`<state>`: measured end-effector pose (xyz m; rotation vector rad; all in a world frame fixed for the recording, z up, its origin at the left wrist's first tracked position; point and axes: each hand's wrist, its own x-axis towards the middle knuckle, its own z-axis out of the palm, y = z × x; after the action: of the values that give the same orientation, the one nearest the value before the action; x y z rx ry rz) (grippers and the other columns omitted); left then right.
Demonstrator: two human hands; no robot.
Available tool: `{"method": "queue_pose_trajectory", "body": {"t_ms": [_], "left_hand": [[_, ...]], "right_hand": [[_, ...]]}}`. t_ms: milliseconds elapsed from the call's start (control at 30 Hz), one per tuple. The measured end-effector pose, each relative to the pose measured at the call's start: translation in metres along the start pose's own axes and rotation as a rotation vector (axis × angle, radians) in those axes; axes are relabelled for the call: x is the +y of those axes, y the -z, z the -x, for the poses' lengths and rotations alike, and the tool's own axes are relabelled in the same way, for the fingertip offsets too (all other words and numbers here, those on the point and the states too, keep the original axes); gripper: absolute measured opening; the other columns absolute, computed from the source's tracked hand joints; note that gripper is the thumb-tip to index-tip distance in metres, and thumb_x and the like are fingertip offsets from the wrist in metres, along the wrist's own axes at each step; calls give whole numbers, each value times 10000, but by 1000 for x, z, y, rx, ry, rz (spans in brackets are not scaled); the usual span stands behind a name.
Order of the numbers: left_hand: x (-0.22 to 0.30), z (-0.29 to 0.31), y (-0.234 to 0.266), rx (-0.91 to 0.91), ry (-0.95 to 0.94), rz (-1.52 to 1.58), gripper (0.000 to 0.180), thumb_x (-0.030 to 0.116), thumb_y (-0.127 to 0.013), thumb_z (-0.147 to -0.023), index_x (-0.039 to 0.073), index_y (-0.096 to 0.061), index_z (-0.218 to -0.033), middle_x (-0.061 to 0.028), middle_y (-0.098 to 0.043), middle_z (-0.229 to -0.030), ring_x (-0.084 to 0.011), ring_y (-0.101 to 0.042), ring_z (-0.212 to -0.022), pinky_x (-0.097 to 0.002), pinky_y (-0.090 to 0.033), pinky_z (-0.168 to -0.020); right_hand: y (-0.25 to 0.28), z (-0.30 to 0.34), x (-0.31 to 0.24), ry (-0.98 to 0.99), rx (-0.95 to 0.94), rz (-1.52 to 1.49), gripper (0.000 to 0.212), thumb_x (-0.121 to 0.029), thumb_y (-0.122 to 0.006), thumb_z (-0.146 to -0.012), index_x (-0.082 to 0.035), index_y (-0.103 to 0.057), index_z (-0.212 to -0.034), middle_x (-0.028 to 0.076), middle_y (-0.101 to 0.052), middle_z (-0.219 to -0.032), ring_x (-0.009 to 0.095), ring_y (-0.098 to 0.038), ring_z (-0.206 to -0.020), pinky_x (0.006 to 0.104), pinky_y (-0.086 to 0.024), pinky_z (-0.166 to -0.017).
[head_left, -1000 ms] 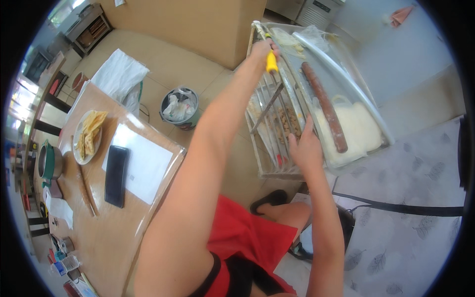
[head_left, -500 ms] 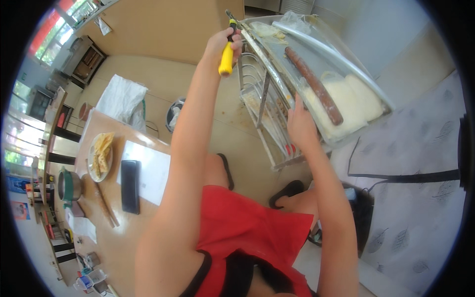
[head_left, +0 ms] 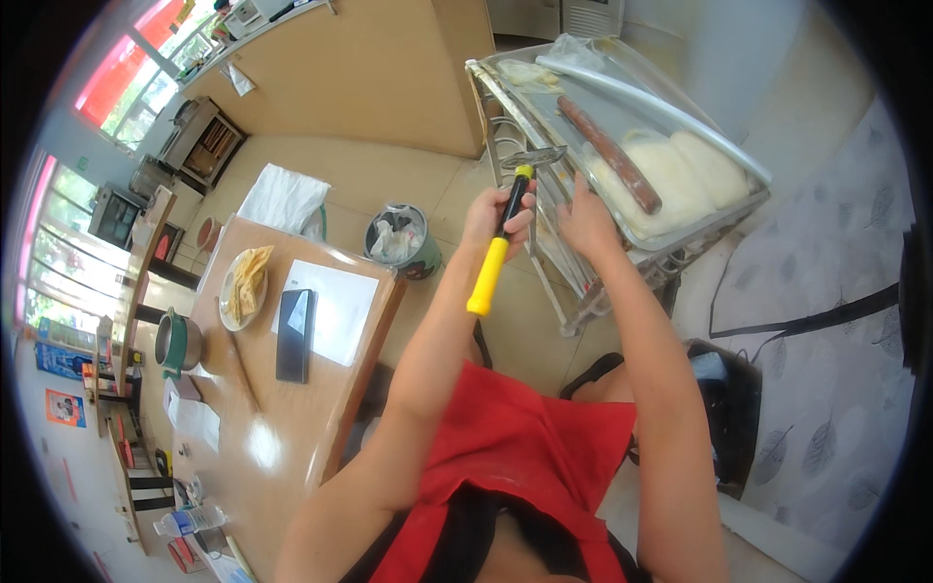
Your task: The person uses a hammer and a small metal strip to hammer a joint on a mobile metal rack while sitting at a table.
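My left hand (head_left: 502, 216) is wrapped round a hammer (head_left: 493, 262) with a black and yellow handle. Its metal head (head_left: 535, 157) points away from me, over the near side of a metal rack (head_left: 549, 219). On the rack's side bar, close to the hammer head, rests my right hand (head_left: 589, 225); its index finger is stretched out and the other fingers are partly hidden. Beside that hand a large tray (head_left: 637, 117) lies on top of the rack. It holds pale dough (head_left: 705, 170) under plastic film, with a brown rolling pin (head_left: 610, 155) lying across.
A wooden table (head_left: 292, 428) on the left carries a plate of flatbread (head_left: 245, 287), a phone (head_left: 294, 335) on white paper, a thin wooden stick (head_left: 241, 369) and a green pot (head_left: 178, 342). A lined bin (head_left: 400, 238) stands between table and rack. Patterned cloth (head_left: 807, 389) covers the right side.
My left hand has brought the hammer nearer, down and right in the picture, its head now by the rack's side. My right hand stays at the rack. The view has shifted left.
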<state>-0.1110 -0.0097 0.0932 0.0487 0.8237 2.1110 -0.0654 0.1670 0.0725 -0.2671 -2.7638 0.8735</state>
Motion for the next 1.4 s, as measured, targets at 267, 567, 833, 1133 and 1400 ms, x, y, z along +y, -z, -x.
{"method": "queue_pose_trajectory", "body": {"t_ms": [267,567,833,1133,1400], "left_hand": [[-16,-14,-26,409,-310,-625,380,112,-451,-932,54,-468,-1308,-130,-622,-833,-173,-535,-475,-317,-447,-420],[4,-17,-38,98,-101,-1097,568,-19,-423,-801,64,-488,-1359,-148,-659,-925,-203,-666,-700,-303,-503,-579],[-14,-41,-17,235,-831,-2190,448,16,-662,-721,157,-633,-1145,-126,-639,-1074,-319,-640,-926,-403,-521,-766],[-37,31,-4,151,-1141,-1849,300,32,-680,-704,169,-647,-969,-97,-618,-1113,-317,-592,-992,-385,-513,-791],[-95,52,-49,-330,-1235,-1954,273,79,-696,-694,126,-584,-938,-96,-582,-1138,-326,-591,-997,-407,-492,-853]], "right_hand": [[4,4,5,-1,-33,-40,798,-228,-642,-837,-9,-224,-1480,328,-625,-960,458,-616,-905,512,-482,-815],[-12,4,19,190,-2,-82,730,-173,-690,-749,-205,-398,-1417,265,-626,-933,441,-616,-930,477,-492,-802],[-22,-18,36,104,-3,255,540,-99,-474,-899,37,-298,-1391,378,-591,-1035,450,-644,-929,510,-515,-835],[47,140,-4,173,63,339,738,-63,-670,-789,37,-302,-1422,253,-460,-1358,382,-447,-1263,439,-345,-1079],[52,156,35,238,353,142,567,-84,-684,-787,-5,-487,-1313,166,-518,-1339,379,-427,-1295,450,-352,-1068]]}}
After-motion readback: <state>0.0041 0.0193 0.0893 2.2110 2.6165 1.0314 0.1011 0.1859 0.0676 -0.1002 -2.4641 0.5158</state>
